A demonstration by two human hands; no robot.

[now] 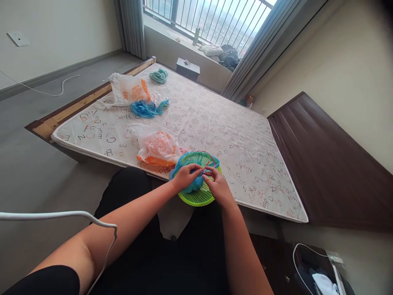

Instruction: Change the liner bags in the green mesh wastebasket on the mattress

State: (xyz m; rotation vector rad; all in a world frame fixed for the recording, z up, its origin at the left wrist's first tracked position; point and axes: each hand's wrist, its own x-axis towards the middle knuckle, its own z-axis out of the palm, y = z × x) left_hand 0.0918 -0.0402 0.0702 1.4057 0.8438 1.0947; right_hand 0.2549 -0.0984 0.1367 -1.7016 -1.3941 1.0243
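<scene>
A yellow-green plastic basket [199, 200] rests between my knees at the mattress edge. Inside it and over its far rim lies a thin blue plastic bag [194, 187]. My left hand [186, 177] is closed above the basket, thumb and fingertips pinching at a thin red string [206, 164]. Opposite it, my right hand [217, 185] pinches the same string, its fingertips almost touching the left ones. A loop of the string arcs above the right hand. Exactly where the string meets the bag is hidden by my fingers.
Just beyond the basket, a white-and-orange plastic bag [159, 148] lies on the mattress [239, 139]. Farther off are a crumpled blue bag [144, 109], another white-and-orange bag [130, 89] and a teal bundle [159, 76]. A white cable [61, 215] crosses over my left arm.
</scene>
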